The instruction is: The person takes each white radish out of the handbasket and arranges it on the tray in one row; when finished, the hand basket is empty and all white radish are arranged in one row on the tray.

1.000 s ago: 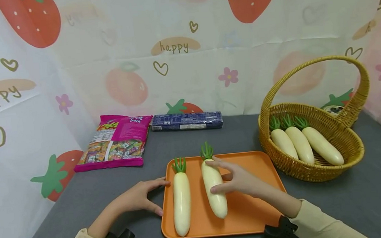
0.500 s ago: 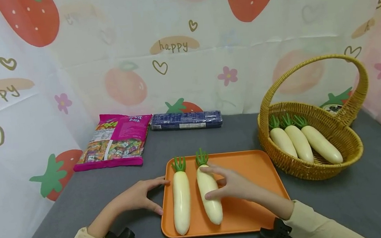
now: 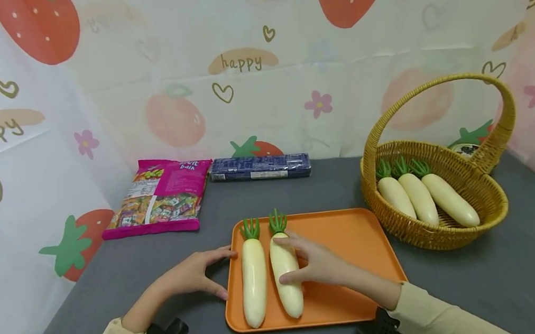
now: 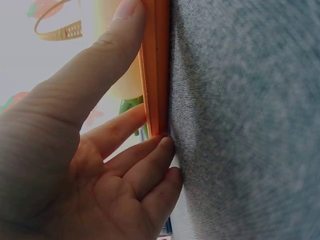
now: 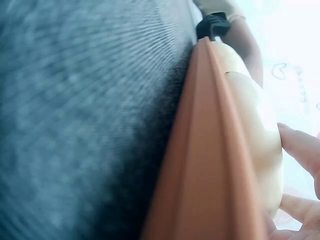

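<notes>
Two white radishes with green tops lie on an orange tray [image 3: 344, 229] in the head view. My right hand [image 3: 321, 262] grips the right radish [image 3: 289, 299] from its right side, thumb near the middle and fingers higher up. Just left of it, roughly parallel, lies the other radish [image 3: 255, 282], with a narrow gap between. At the tray's left edge my left hand [image 3: 191, 274] rests with thumb and forefinger spread apart. The left wrist view shows that thumb and the fingertips touching the tray's rim [image 4: 156, 75]. Only some right fingers [image 5: 302, 150] appear in the right wrist view.
A wicker basket [image 3: 441, 236] with three more white radishes stands right of the tray, its tall handle arching above. Behind are a pink candy bag [image 3: 160, 197] and a dark blue packet [image 3: 260, 167]. A round lidded thing [image 3: 465, 148] is partly hidden behind the basket.
My right hand has moved left with its radish, which now lies straighter and closer to the left one. The left hand has stayed at the tray's edge.
</notes>
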Motion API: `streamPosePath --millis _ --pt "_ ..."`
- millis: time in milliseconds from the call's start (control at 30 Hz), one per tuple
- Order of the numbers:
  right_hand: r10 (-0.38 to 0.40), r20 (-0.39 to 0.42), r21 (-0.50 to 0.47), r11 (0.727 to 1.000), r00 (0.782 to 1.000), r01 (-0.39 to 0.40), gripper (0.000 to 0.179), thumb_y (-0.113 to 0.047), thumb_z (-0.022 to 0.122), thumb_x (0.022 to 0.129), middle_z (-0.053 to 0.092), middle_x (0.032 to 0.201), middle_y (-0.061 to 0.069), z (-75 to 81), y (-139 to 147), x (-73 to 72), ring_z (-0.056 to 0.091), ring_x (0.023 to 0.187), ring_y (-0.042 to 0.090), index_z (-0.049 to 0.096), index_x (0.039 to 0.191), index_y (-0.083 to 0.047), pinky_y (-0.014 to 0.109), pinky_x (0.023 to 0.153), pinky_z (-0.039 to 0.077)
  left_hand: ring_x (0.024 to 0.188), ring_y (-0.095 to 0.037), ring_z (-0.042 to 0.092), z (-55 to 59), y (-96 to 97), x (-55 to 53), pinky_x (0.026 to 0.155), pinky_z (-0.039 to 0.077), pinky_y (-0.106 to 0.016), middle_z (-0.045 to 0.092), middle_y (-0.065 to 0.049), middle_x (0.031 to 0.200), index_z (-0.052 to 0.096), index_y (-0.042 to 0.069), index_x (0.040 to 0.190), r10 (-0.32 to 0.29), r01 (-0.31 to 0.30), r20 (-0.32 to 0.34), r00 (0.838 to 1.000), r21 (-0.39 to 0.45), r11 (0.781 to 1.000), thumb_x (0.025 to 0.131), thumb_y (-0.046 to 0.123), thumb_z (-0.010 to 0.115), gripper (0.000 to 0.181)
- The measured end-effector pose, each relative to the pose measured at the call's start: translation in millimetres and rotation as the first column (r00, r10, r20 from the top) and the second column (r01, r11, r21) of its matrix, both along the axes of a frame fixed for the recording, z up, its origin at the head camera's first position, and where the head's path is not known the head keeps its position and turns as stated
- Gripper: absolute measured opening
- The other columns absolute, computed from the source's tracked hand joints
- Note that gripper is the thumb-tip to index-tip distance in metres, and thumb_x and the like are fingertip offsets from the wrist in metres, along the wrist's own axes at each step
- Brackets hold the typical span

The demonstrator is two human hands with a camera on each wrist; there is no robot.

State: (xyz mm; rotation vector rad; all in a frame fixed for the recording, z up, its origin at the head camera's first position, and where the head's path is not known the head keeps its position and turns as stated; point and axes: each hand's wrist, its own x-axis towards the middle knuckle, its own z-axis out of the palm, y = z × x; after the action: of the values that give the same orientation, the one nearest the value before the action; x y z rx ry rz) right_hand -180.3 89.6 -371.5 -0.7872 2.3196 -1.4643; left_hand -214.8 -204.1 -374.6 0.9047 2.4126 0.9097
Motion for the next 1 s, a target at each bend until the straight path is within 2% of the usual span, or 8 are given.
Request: streamPosePath --millis 233,467,633,800,1000 --pt "-0.029 -0.078 0.115 0.993 0.997 0.038 0.070 -0.028 0.070 0.078 0.015 0.144 0.021 -0.8 -2.5 0.6 0.015 0.129 0.034 0.037 0.137 -0.006 0.051 0.098 0.024 0.125 -0.033 0.030 -0.5 -0.6 0.2 0.097 0.026 -0.051 0.035 -0.019 0.137 0.046 0.007 0.131 0.005 -0.005 0.010 1.000 -0.006 1.000 0.068 0.036 0.077 0.076" --pt "-0.038 -0.054 0.178 0.983 0.998 0.047 0.070 -0.032 0.068 0.080 0.013 0.145 0.020 4.3 -5.9 3.1 0.014 0.130 0.034 0.036 0.138 -0.009 0.053 0.098 0.022 0.124 -0.034 0.030 1.2 0.3 -1.1 0.097 0.025 -0.051 0.035 -0.019 0.137 0.046 0.007 0.131 0.005 -0.005 0.000 1.000 -0.004 1.000 0.068 0.036 0.076 0.076" --pt "-0.039 -0.069 0.197 0.979 0.997 0.052 0.070 -0.032 0.068 0.080 0.013 0.144 0.022 5.1 -8.7 4.7 0.015 0.129 0.035 0.036 0.138 -0.007 0.052 0.098 0.022 0.124 -0.034 0.030 1.2 -0.1 -1.3 0.096 0.026 -0.052 0.035 -0.019 0.137 0.045 0.007 0.131 0.004 -0.004 0.005 1.000 -0.016 1.000 0.068 0.037 0.076 0.076" --pt "-0.050 -0.052 0.187 0.981 0.997 0.059 0.070 -0.031 0.067 0.080 0.010 0.144 0.022 5.3 -10.0 6.0 0.013 0.130 0.035 0.035 0.138 -0.008 0.053 0.098 0.022 0.124 -0.034 0.030 1.4 -0.5 -1.1 0.096 0.026 -0.052 0.035 -0.019 0.137 0.045 0.007 0.131 0.011 -0.011 0.011 1.000 -0.016 1.000 0.068 0.037 0.076 0.076" --pt "-0.049 -0.062 0.195 0.979 0.997 0.061 0.071 -0.031 0.068 0.080 0.015 0.143 0.024 9.0 -7.7 5.5 0.013 0.130 0.036 0.035 0.138 -0.005 0.054 0.098 0.021 0.124 -0.034 0.030 2.6 0.3 -0.6 0.097 0.025 -0.052 0.034 -0.020 0.137 0.045 0.007 0.131 0.004 -0.004 0.009 1.000 -0.014 1.000 0.068 0.037 0.076 0.076"
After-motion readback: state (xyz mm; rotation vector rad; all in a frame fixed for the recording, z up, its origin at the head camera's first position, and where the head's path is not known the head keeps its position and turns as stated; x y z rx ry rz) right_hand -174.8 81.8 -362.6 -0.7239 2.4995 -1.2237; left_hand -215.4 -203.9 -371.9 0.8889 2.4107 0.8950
